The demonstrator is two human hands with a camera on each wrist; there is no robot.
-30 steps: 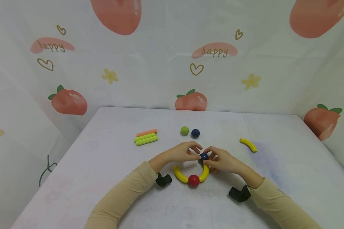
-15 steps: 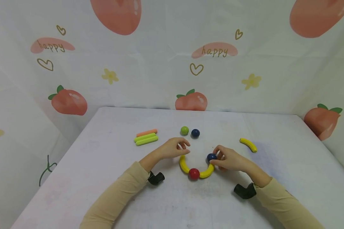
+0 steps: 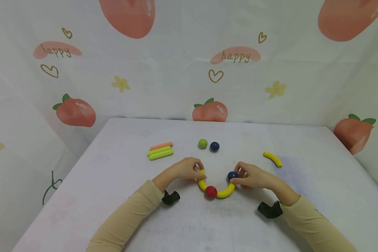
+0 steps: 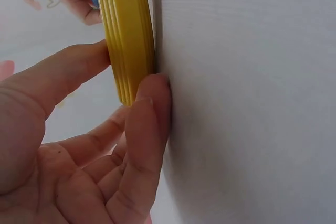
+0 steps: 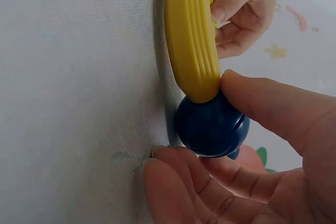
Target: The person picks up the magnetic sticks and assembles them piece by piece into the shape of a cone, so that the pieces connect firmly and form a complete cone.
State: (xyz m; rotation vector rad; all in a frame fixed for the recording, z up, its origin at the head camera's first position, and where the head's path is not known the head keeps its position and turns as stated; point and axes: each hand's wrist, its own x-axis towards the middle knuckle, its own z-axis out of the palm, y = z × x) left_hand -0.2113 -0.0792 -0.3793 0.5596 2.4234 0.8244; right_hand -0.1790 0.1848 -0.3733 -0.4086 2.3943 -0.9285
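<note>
A U-shaped chain lies on the table: a curved yellow rod [image 3: 202,184] on the left, a red ball [image 3: 211,192] at the bottom, another curved yellow rod [image 3: 226,191] and a dark blue ball [image 3: 232,175] on the right. My left hand [image 3: 186,169] pinches the upper end of the left rod; in the left wrist view, the ridged rod [image 4: 128,30] sits between thumb and fingertips. With my right hand [image 3: 253,176] I hold the blue ball. The right wrist view shows that ball [image 5: 210,127] touching the rod's end, my thumb at the joint.
Behind the chain stand a green ball [image 3: 203,143] and another dark blue ball [image 3: 215,146]. To the left lie an orange rod [image 3: 161,146] and two yellow-green rods [image 3: 161,154]. A loose curved yellow rod [image 3: 272,159] lies to the right. Black wrist devices [image 3: 270,210] hang near the tabletop.
My left hand has left the blue ball, moved left, and now pinches the left rod's end. The chain has shifted away from me and slightly right, my right hand still on the ball.
</note>
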